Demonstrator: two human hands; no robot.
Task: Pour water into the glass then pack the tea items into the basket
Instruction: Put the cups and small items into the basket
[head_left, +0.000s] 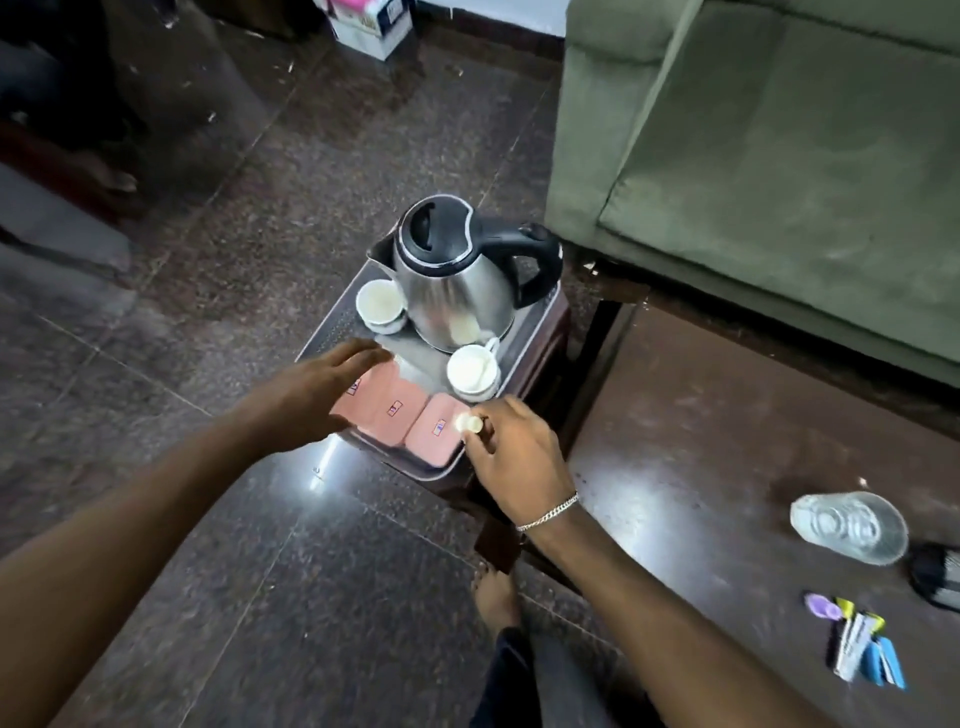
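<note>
A steel kettle (457, 275) with a black lid and handle stands on a grey tray (332, 322) set on a small dark stool. Two white cups sit on the tray, one (379, 304) left of the kettle and one (472, 371) in front of it. Pink packets (387, 408) lie at the tray's near edge. My left hand (322, 389) hovers open, fingers spread, over the leftmost packet. My right hand (511, 447) pinches a small pale round thing (466, 423) above the right packet. A clear glass (852, 527) stands on the dark table to the right.
Beside the glass on the dark table (701, 493) lie several sachets (857, 647) and a black mesh object (937, 574). A green sofa (779, 156) fills the upper right. My bare foot (496, 597) rests on the dark tiled floor below the stool. A box (371, 26) sits far back.
</note>
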